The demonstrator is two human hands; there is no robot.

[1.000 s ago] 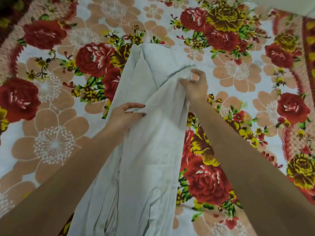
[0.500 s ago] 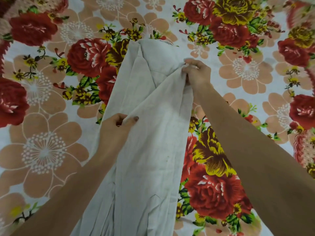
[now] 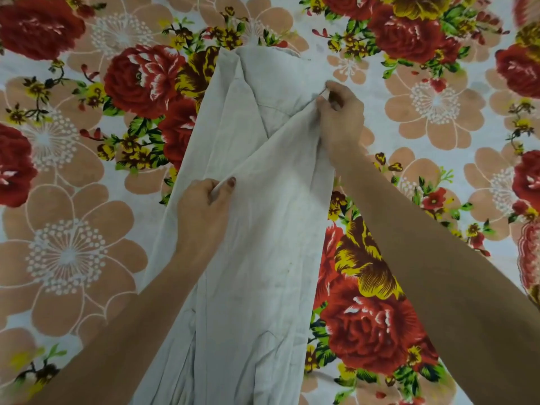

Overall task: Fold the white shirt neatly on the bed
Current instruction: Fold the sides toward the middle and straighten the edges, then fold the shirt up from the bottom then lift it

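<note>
The white shirt (image 3: 257,235) lies lengthwise down the middle of the bed, narrow and creased, with its far end near the top centre and its near end running off the bottom edge. My left hand (image 3: 201,211) pinches a fold of the cloth on the shirt's left side, fingers closed around it. My right hand (image 3: 340,121) grips the upper right edge of a folded-over flap, farther up the shirt. A diagonal crease runs between the two hands.
The bed (image 3: 438,135) is covered by a flat sheet printed with large red roses, yellow blooms and peach flowers. It fills the whole view on both sides of the shirt. Both my bare forearms reach in from the bottom corners.
My left hand went from resting flat on the cloth to pinching a fold. My right hand carried the flap's edge up and to the right, pulling the fabric taut.
</note>
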